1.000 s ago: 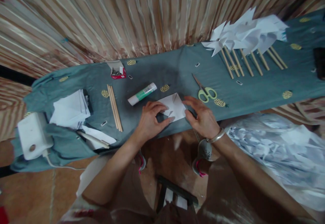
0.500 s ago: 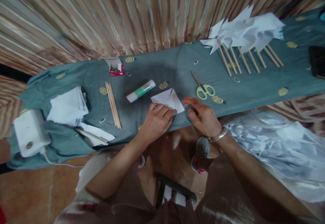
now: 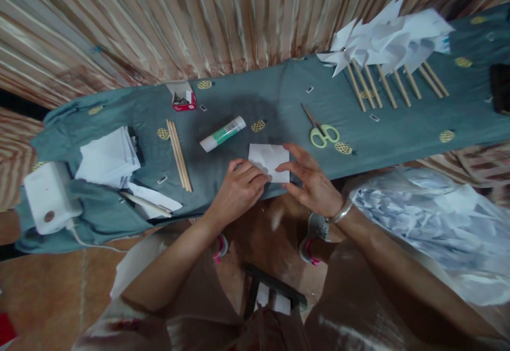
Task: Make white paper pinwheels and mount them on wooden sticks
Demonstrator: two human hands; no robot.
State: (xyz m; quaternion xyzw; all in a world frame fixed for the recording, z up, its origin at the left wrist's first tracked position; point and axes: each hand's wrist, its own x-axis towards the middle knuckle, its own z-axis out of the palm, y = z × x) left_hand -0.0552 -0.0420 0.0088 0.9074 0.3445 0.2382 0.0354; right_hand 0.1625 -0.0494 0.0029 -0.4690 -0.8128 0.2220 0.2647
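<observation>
A small white paper square (image 3: 268, 157) lies at the table's front edge between my hands. My left hand (image 3: 244, 185) has its curled fingers on the paper's lower left corner. On the right side my right hand (image 3: 306, 177), with a silver bangle at the wrist, holds the paper's edge between thumb and fingers. A green and white glue stick (image 3: 223, 134) lies behind my left hand. Scissors with light green handles (image 3: 323, 134) rest behind my right hand.
Paper pinwheels on sticks (image 3: 390, 37) stand back right. Wooden sticks (image 3: 179, 154), a red box of small metal pieces (image 3: 184, 100), stacked paper (image 3: 109, 157) and a white device (image 3: 50, 197) are on the left. A plastic bag of paper pieces (image 3: 430, 223) is at right.
The paper has turned so that its edges run nearly level and upright. My right hand has moved from beside it onto its right edge. The view has shifted slightly.
</observation>
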